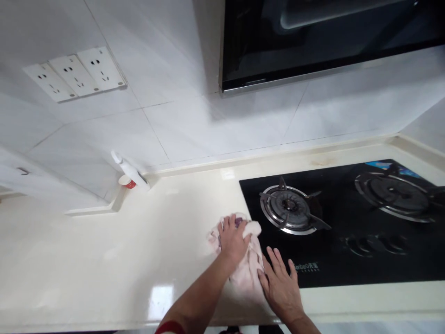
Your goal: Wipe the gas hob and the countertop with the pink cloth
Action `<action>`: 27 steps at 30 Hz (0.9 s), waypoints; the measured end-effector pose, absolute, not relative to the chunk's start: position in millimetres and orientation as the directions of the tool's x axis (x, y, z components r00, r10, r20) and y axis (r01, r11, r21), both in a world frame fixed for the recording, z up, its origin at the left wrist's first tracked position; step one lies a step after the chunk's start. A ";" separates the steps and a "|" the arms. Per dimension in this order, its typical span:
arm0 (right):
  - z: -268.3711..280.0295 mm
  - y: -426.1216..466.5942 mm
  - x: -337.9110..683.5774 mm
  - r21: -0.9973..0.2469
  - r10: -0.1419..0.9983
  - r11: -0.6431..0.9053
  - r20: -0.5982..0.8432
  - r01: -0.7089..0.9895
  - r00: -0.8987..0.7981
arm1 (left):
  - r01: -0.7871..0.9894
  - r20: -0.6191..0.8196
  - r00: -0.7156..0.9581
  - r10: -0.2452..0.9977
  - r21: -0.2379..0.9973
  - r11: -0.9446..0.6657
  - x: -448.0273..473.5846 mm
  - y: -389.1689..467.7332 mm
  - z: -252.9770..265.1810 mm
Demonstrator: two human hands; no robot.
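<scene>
A crumpled pale pink cloth [247,264] lies on the cream countertop [181,260], against the left edge of the black gas stove [333,260]. Pressing down on its upper part is my left hand [232,241], the fingers curled into the fabric; a small purple patch shows beside them. My right hand [281,290] rests palm down with fingers stretched out, over the stove's front left corner. Its thumb side meets the edge of the cloth. Nothing shows in its grasp.
The left burner [289,205] with its raised pan supports stands close beyond my hands. Farther right is a second burner [398,194]. A white spray bottle [130,170] and a red and white cup [126,181] stand in the back left corner. Overhead hangs a black range hood [313,55].
</scene>
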State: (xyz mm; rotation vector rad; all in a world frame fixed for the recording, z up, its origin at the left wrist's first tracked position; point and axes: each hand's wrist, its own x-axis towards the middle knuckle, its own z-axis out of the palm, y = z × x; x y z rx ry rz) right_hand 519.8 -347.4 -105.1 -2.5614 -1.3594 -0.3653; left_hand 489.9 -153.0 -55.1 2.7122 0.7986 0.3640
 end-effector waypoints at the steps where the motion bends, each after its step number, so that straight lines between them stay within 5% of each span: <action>1: -106.0 -347.9 520.1 -0.072 0.778 -0.545 0.328 0.835 0.536 | 0.518 0.165 0.791 0.589 0.330 -0.789 501.8 -141.0 -53.0; 8: -107.1 -350.2 519.2 -0.105 0.772 -0.528 0.353 0.843 0.528 | 0.570 0.127 0.778 0.616 0.269 -0.776 512.6 -117.1 -45.7; 15: -106.4 -352.6 518.0 -0.145 0.769 -0.514 0.358 0.845 0.529 | 0.501 0.068 0.839 0.539 0.288 -0.816 395.3 -189.2 -56.4; 20: -106.4 -350.0 517.4 -0.147 0.757 -0.512 0.387 0.846 0.526 | 0.609 0.121 0.756 0.643 0.230 -0.759 332.8 -184.7 -52.8; 27: -110.5 -348.4 518.5 -0.148 0.747 -0.528 0.388 0.836 0.540 | 0.634 0.121 0.725 0.678 0.265 -0.726 395.5 -124.9 -28.1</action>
